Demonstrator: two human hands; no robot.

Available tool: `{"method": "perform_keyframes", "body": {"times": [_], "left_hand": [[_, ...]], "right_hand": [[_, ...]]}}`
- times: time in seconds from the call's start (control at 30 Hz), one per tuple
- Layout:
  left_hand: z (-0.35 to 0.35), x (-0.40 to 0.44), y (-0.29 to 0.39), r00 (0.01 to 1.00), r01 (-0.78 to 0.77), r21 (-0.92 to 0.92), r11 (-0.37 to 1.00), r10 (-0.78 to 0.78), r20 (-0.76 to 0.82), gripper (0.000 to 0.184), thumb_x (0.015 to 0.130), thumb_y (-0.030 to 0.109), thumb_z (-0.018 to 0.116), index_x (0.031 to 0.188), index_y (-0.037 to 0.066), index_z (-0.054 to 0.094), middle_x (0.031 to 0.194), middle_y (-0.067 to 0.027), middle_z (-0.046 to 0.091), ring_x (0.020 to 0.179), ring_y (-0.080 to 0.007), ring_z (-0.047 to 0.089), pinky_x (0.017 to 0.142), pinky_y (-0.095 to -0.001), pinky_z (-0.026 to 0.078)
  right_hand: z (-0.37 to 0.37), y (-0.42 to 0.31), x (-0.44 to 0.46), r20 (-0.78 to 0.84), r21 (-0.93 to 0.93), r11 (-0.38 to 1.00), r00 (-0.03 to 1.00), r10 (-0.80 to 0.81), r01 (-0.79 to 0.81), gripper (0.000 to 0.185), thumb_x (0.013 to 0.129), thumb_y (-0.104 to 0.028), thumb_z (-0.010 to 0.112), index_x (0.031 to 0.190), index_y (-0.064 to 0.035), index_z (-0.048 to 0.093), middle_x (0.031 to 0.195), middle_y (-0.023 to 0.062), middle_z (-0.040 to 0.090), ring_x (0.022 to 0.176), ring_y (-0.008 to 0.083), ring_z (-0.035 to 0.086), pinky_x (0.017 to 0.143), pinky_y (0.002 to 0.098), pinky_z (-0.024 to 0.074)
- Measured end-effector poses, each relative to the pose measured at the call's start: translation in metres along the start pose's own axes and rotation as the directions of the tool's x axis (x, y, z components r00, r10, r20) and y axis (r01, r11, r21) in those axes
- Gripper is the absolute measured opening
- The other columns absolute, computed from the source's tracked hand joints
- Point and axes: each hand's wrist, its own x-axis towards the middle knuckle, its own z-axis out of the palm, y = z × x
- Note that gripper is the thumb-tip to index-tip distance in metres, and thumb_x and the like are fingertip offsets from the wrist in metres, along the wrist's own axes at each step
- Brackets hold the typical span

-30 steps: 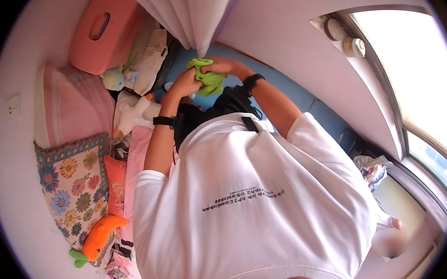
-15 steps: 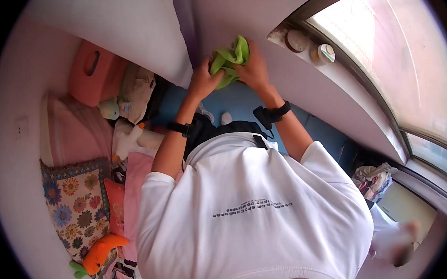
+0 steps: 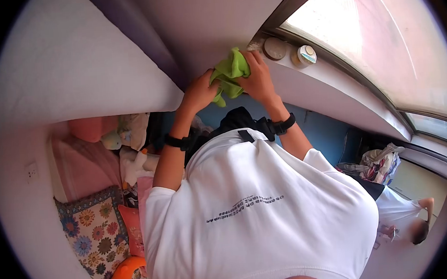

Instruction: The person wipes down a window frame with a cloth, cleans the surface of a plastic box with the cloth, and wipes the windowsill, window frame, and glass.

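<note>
A crumpled green cloth (image 3: 228, 75) is stretched between my two hands, in front of the wall beside the window sill. My left hand (image 3: 198, 91) grips its left side, with the fingers curled into the folds. On the right side, my right hand (image 3: 258, 80) is closed on the cloth near the sill's edge. One corner sticks up between the hands and another hangs below them. Part of my fingertips is hidden by the fabric. Each wrist wears a black band.
On the window sill stand a round lidded container (image 3: 275, 48) and a white jar (image 3: 304, 56). A white panel (image 3: 76, 72) juts out at the left. Lower left lie a flowered cushion (image 3: 97, 234) and an orange plush toy (image 3: 125, 276). Another person (image 3: 399, 210) is at the lower right.
The view has turned, so the white panel fills more of the left side and the sill sits closer to my right hand. Both hands keep hold of the cloth, whose folds have shifted.
</note>
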Motion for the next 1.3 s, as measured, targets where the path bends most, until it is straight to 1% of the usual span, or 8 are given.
{"method": "perform_keyframes", "body": {"times": [0.2,0.33,0.57,0.7,0.77,0.9,1.1,1.3], "left_hand": [[0.03,0.005,0.018,1.0,-0.022,-0.455,0.89,0.018,-0.012,0.043,0.097,0.017,0.056,0.137,0.003,0.049,0.121,-0.0202,0.064,0.115,-0.033,0.062,0.096,-0.0401,0.047],[0.055,0.014,0.069,0.983,-0.176,-0.692,0.7,0.093,-0.155,0.049,0.099,0.014,0.055,0.143,-0.001,0.042,0.136,-0.0112,0.053,0.129,-0.0192,0.048,0.108,-0.034,0.039],[0.127,0.043,0.128,0.982,-0.172,-0.731,0.661,0.053,-0.183,0.059,0.096,0.015,0.062,0.148,0.001,0.038,0.134,-0.0103,0.053,0.122,-0.0161,0.051,0.105,-0.0344,0.041],[0.149,0.056,0.171,0.988,0.099,-0.384,0.918,-0.138,-0.075,0.083,0.08,0.031,0.083,0.147,0.007,0.04,0.12,-0.0137,0.054,0.105,-0.0191,0.053,0.096,-0.0357,0.044],[0.164,0.07,0.169,0.916,-0.122,0.086,0.989,0.145,-0.374,0.089,0.075,0.034,0.087,0.146,0.008,0.041,0.122,-0.014,0.051,0.114,-0.028,0.05,0.101,-0.0404,0.042],[0.182,0.091,0.172,0.882,-0.133,0.295,0.946,0.249,-0.401,0.096,0.07,0.035,0.089,0.147,0.009,0.039,0.136,-0.0161,0.048,0.121,-0.0366,0.045,0.107,-0.0457,0.037],[0.195,0.114,0.176,0.857,-0.16,0.283,0.946,0.276,-0.435,0.073,0.075,0.03,0.086,0.135,0.01,0.05,0.127,-0.0125,0.057,0.115,-0.0352,0.049,0.102,-0.046,0.04],[0.201,0.114,0.167,0.802,-0.198,0.301,0.933,0.331,-0.498,0.049,0.073,0.022,0.086,0.109,0.009,0.055,0.118,-0.0134,0.061,0.108,-0.0366,0.053,0.094,-0.0471,0.043]], "right_hand": [[-0.029,0.021,0.001,0.462,0.256,0.964,0.868,-0.183,0.067,0.093,0.076,-0.022,0.079,0.152,-0.0033,0.029,0.143,0.029,0.042,0.129,0.0465,0.045,0.107,0.0452,0.0417],[-0.054,0.044,0.016,0.369,0.347,0.929,0.892,-0.261,0.129,0.091,0.076,-0.022,0.079,0.152,-0.008,0.03,0.139,0.0277,0.045,0.124,0.0472,0.049,0.103,0.0465,0.045],[-0.164,0.089,0.037,0.47,0.28,0.952,0.847,-0.249,0.124,0.084,0.076,-0.017,0.08,0.146,-0.0137,0.035,0.123,0.0236,0.056,0.106,0.0465,0.061,0.089,0.0475,0.0518],[-0.223,0.11,0.029,0.324,0.266,0.963,0.945,-0.046,-0.045,0.082,0.075,-0.014,0.081,0.14,-0.0114,0.031,0.121,0.0226,0.062,0.098,0.0453,0.065,0.081,0.0492,0.0533],[-0.239,0.129,0.019,0.091,0.132,0.991,0.996,-0.003,-0.009,0.077,0.072,-0.01,0.082,0.136,-0.0117,0.039,0.117,0.0178,0.063,0.092,0.0431,0.067,0.077,0.0477,0.0545],[-0.274,0.166,-0.015,0.048,-0.175,0.983,0.998,-0.048,0.056,0.069,0.069,-0.009,0.083,0.13,-0.0148,0.051,0.112,0.0136,0.064,0.09,0.0377,0.069,0.072,0.0439,0.0562],[-0.304,0.199,-0.065,-0.205,-0.547,0.826,0.978,0.027,-0.138,0.064,0.066,-0.012,0.087,0.124,-0.0214,0.063,0.109,0.0103,0.064,0.088,0.0327,0.069,0.067,0.0402,0.0586],[-0.283,0.211,-0.059,-0.253,-0.543,0.823,0.967,0.028,-0.166,0.063,0.067,-0.017,0.086,0.124,-0.0223,0.062,0.107,0.0115,0.065,0.089,0.0342,0.069,0.066,0.0419,0.058]]}}
